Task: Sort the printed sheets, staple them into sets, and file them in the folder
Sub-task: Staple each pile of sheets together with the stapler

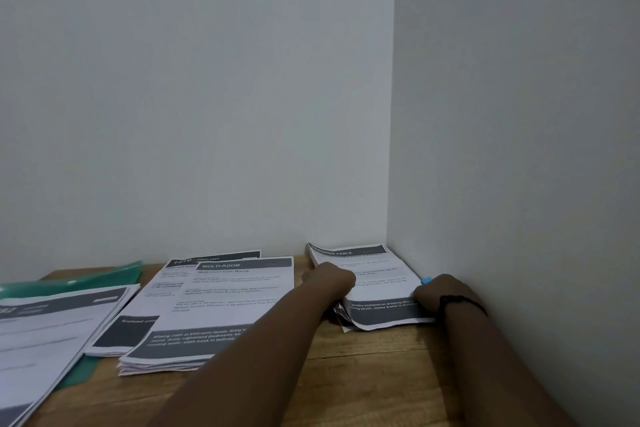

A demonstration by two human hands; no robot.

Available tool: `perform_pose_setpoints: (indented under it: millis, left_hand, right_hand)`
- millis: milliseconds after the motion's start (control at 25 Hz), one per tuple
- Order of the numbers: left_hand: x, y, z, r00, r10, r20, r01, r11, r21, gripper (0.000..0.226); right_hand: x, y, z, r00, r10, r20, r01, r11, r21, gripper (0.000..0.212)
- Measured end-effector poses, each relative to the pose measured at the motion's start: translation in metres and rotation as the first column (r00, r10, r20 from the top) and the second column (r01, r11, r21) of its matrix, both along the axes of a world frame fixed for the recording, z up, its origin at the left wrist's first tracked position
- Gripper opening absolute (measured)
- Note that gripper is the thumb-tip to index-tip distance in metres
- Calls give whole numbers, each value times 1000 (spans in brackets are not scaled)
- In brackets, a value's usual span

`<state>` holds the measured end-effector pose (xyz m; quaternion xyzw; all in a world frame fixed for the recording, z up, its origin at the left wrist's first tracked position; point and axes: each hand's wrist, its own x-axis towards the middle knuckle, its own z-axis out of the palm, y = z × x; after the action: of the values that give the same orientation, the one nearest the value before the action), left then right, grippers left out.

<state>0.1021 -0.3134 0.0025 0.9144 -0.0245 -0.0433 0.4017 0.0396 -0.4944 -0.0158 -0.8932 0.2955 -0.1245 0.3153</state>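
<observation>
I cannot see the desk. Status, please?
Both hands on corner stack. Sets unstapled, green folder far left. Blue object beside right hand.

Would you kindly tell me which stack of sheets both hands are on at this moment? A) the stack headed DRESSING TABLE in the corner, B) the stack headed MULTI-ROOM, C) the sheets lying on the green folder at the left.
A: the left hand and the right hand both rest on the DRESSING TABLE stack by the wall corner.
</observation>
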Motion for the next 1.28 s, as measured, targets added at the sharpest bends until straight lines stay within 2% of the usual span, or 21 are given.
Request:
perform_pose_setpoints:
  millis: [160, 240, 320, 400, 520, 640, 800, 880, 960, 1080, 1120, 1240, 1280]
  left_hand:
    - [7, -3, 5, 997, 4, -79, -22, 974, -225, 34]
    - [9, -4, 5, 997, 12, -81, -29, 976, -218, 29]
    - [13, -5, 2, 998, 26, -53, -29, 997, -68, 27]
    - [14, -3, 0, 998, 68, -4, -67, 985, 159, 38]
    - [25, -1, -5, 999, 32, 32, -38, 974, 224, 39]
    - [30, 2, -2, 999, 6, 53, -14, 990, 141, 29]
    - [36, 5, -4, 999, 51, -2, -51, 995, -86, 38]
    - [36, 4, -3, 996, 47, -73, -65, 965, -254, 35]
    - [31, 5, 0, 989, 43, -144, -89, 941, -325, 30]
    - [36, 9, -6, 987, 23, -157, -76, 935, -346, 36]
    - [33, 10, -4, 988, 28, -152, -76, 944, -322, 39]
    - [36, 8, -6, 997, 22, -74, -36, 982, -188, 27]
    - [31, 8, -2, 998, 29, -49, -34, 993, -113, 23]
  right_hand:
    - [0, -3, 3, 1000, 13, -9, -13, 999, 29, 24]
    - [1, -2, 3, 1000, 9, -2, -9, 999, 39, 32]
    - [1, -1, 3, 1000, 15, -5, -14, 999, 33, 37]
    - [-1, -1, 7, 999, 30, -14, -30, 999, 16, 38]
    - [-3, -7, 17, 999, 49, 1, -49, 998, 37, 23]
    - [-9, -7, 30, 997, 70, 34, -74, 989, 125, 23]
    - [-17, 3, 22, 981, 150, -122, -151, 989, 4, 32]
    - [-15, 1, 15, 981, 158, -116, -150, 986, 74, 30]
    - [-14, -3, 15, 989, 137, -62, -127, 982, 141, 27]
    - [-7, -11, 14, 996, 85, 39, -89, 991, 97, 41]
    - [-6, -12, 15, 995, 68, 73, -75, 992, 99, 39]
    - [-6, -10, 20, 996, 59, 70, -72, 975, 208, 12]
    - [-8, -8, 22, 996, 69, 57, -81, 966, 247, 9]
